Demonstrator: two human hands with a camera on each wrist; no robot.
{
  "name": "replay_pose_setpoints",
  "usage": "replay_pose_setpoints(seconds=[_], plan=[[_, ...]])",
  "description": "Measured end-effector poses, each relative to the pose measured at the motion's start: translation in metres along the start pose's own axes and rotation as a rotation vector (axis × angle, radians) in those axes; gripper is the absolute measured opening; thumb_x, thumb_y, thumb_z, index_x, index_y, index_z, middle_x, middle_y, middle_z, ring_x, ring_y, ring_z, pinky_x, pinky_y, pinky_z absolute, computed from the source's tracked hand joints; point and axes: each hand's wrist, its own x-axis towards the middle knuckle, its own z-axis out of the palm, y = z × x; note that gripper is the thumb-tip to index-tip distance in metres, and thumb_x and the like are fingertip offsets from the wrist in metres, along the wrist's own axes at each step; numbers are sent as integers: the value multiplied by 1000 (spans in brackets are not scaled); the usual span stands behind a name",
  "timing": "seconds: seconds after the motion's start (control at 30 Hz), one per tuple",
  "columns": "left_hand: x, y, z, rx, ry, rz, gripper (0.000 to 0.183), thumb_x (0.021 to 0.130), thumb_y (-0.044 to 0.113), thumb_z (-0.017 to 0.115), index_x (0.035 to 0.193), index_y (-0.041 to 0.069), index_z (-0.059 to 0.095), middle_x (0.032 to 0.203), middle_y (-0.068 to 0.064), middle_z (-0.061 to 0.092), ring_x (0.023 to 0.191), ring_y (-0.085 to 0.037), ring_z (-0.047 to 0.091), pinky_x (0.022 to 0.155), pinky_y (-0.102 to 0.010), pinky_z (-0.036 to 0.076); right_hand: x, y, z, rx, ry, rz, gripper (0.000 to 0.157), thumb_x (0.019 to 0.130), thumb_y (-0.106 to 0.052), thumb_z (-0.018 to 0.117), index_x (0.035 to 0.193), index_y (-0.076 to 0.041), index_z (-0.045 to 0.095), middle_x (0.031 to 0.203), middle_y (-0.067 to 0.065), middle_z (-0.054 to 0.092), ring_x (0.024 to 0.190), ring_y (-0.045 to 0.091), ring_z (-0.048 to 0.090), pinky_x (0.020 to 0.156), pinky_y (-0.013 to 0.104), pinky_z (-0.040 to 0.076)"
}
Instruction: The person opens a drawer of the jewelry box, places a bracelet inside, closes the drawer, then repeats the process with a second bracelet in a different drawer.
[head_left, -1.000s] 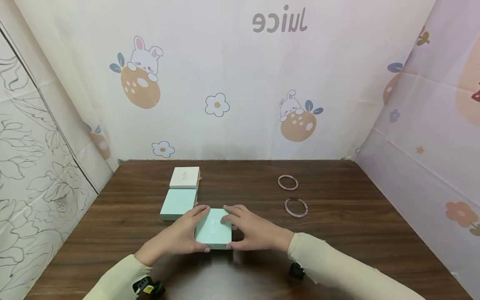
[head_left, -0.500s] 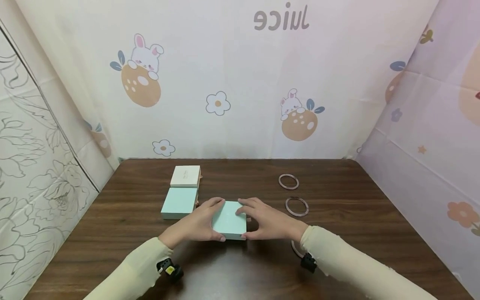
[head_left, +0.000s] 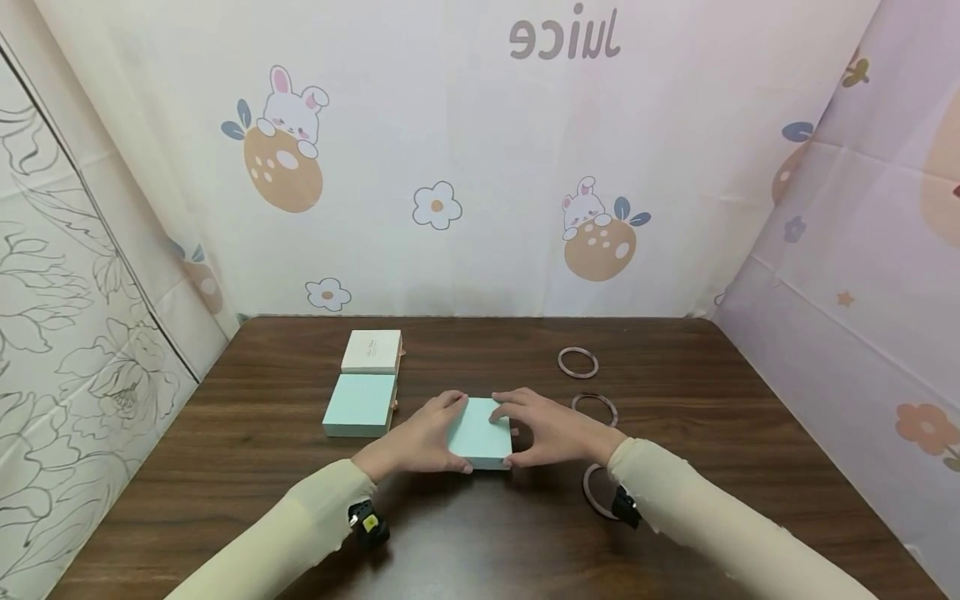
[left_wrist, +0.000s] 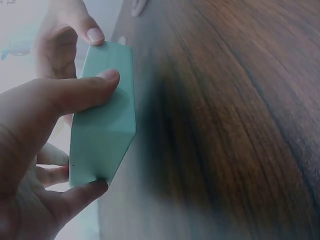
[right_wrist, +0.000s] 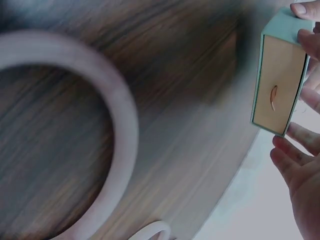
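Your grip is a two-handed pinch on the green box (head_left: 478,433): your left hand (head_left: 423,435) has its thumb on the near wall and fingers at the far left corner, while your right hand (head_left: 551,427) has its thumb at the near right corner, one fingertip at the far corner and another bent onto the top. The box sits between your palms over the middle of the table (head_left: 480,542); whether its base touches the wood, I cannot tell for sure. It looks like stiff card, so expect it to be light and to keep its shape, with smooth walls that may slip a little if your fingers are dry. Its right end shows a tan drawer front (right_wrist: 280,75) with a small ribbon loop (right_wrist: 273,97), so that side could slide; take hold by the near and far walls of the outer sleeve, and go easy on the top, which could dent. Three rings lie to your right, the nearest ring (head_left: 588,492) close by your right wrist; they look hard and perhaps breakable. To your left, a flat green box (head_left: 362,400) and a white box (head_left: 372,350) stand one behind the other
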Motion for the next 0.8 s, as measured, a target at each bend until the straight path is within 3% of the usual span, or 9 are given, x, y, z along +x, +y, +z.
replay_pose_setpoints(seconds=[0.53, 0.8], plan=[[6, -7, 13, 11, -23, -26, 99, 71, 38, 84, 142, -10, 35, 141, -20, 37, 121, -33, 43, 94, -44, 42, 1, 10, 7, 23, -44, 42, 50, 83, -40, 72, 125, -16, 56, 148, 12, 37, 128, 22, 40, 95, 40, 43], [7, -6, 13, 19, -28, -25, 99, 71, 37, 84, 142, -10, 33, 141, -20, 36, 120, -32, 44, 93, -41, 43, -1, 12, 9, 23, -45, 58, 51, 84, -43, 70, 126, -17, 57, 150, 12, 34, 131, 24, 38, 96, 42, 43]])
